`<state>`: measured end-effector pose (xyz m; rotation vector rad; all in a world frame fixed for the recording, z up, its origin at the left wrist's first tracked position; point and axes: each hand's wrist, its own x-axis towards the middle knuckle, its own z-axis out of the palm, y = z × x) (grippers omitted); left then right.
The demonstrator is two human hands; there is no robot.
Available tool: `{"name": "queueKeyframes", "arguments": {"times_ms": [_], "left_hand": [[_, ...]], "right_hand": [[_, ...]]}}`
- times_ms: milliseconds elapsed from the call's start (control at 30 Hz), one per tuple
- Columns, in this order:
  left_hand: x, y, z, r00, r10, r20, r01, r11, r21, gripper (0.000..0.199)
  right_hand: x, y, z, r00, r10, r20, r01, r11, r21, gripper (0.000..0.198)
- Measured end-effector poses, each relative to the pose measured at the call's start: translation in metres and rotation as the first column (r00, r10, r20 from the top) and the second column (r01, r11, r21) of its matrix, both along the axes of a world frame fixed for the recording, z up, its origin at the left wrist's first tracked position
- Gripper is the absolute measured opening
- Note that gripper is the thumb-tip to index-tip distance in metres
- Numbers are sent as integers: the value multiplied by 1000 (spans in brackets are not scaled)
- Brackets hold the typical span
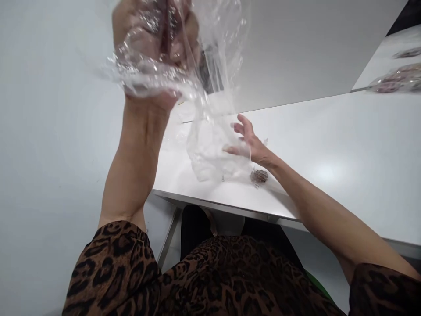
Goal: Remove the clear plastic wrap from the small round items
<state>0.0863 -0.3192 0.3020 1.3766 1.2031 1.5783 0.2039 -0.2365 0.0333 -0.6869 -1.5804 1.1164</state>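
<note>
My left hand (pixel 158 48), raised at the top of the view, is closed around the gathered upper part of a clear plastic bag (pixel 217 145). The bag hangs down over the white table, and its lower part looks empty. Fingers apart, my right hand (pixel 248 140) is at the bag's right side; whether it touches the film I cannot tell. Just below the right wrist, a small brown bundle in clear wrapping (pixel 259 175) lies on the table, with tiny clear scraps beside it.
The white table (pixel 329 175) runs across in front of me, its near edge close to my legs. A grey panel (pixel 296 52) rises behind it. At the far right lie clear plastic packs with pinkish contents (pixel 394 81). A dark object (pixel 210 70) shows behind the bag.
</note>
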Motion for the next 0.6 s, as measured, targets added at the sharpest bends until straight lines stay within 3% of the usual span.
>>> {"name": "queueKeyframes", "arguments": {"times_ms": [100, 200, 300, 467, 600], "left_hand": [[-1, -9, -15, 937, -347, -45, 347, 938, -8, 72], [-13, -15, -35, 859, -512, 4, 512, 859, -23, 71], [-36, -13, -60, 872, -488, 37, 490, 869, -77, 55], [-83, 1, -116, 895, -439, -78, 410, 879, -243, 56], [-102, 15, -168, 837, -535, -113, 445, 787, -428, 40]], "right_hand": [[-15, -10, -8, 999, 47, -20, -48, 998, -39, 122], [-24, -18, -7, 996, 71, -60, -74, 995, -66, 76], [-24, -26, 3, 992, 56, -115, -60, 998, -32, 38], [-17, -37, 20, 983, 40, -179, -34, 999, 39, 31], [-15, -37, 22, 969, 149, -195, -145, 989, 38, 33]]}}
